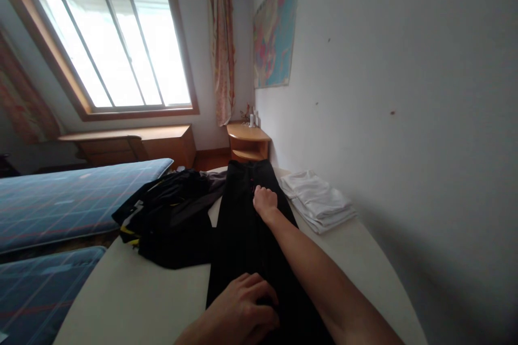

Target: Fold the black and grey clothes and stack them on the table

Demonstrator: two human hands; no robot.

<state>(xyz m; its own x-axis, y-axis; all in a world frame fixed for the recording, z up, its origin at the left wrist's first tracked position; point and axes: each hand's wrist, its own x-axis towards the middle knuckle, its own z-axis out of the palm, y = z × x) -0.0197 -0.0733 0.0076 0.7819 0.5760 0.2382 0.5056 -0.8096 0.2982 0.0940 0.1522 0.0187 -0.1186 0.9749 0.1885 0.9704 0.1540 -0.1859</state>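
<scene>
A pair of black trousers (238,226) lies lengthwise on the pale round table (162,296), waistband at the far end. Reaching up from the right, my right hand (266,200) is closed at the upper front of the trousers, by the fly, where small reddish spots show. My left hand (246,304) is nearer to me, over the lower legs. Its fingers curl toward the thumb around dark cloth; the fingertips are partly hidden. A heap of dark clothes (174,226) with yellow trim lies left of the trousers. Folded white cloth (318,199) sits to their right.
Blue plaid mattresses (81,199) stand along the left of the table. A plain wall (384,172) runs close on the right. Beyond are a corner shelf (249,132) with small items, a wooden desk (165,137) and a window (113,48).
</scene>
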